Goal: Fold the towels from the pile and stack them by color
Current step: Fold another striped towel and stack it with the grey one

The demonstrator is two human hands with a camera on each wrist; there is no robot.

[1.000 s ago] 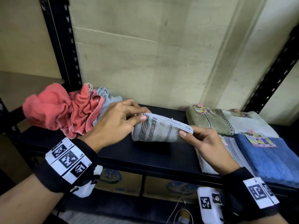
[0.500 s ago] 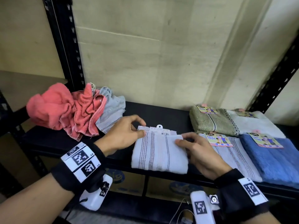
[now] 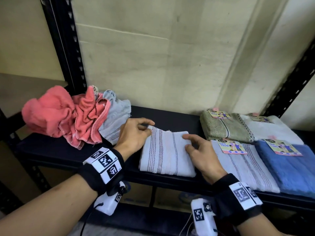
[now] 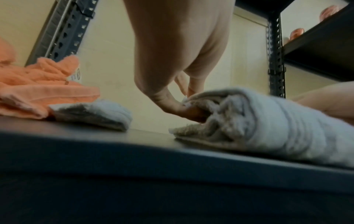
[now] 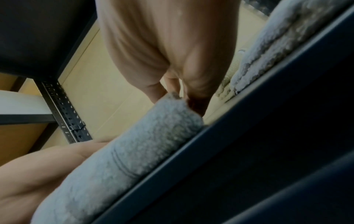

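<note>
**Folded striped towel on shelf: risks noted**

The folded striped towel (image 3: 166,152) lay at centre frame in the head view, its near edge overhanging the front lip of the black shelf (image 3: 170,119). The left hand (image 3: 134,136) pinched the far-left corner between thumb and fingertips; the left wrist view showed the thumb tucked into the layers. The right hand (image 3: 199,153) rested on the right edge with fingers loosely extended, gripping nothing.

Risks, as judged: lifting by one corner would probably let the layers fall open. The overhang could let the towel slide off. Its matching stack, the striped labelled towel (image 3: 243,165), sat just to the right, beside the blue towel (image 3: 289,169).

The unfolded pile (image 3: 71,114), pink and grey, remained at left. The olive towel (image 3: 223,127) and white towel (image 3: 272,129) sat at back right. A plain cream wall stood behind, with black perforated uprights (image 3: 64,45) at both sides.
</note>
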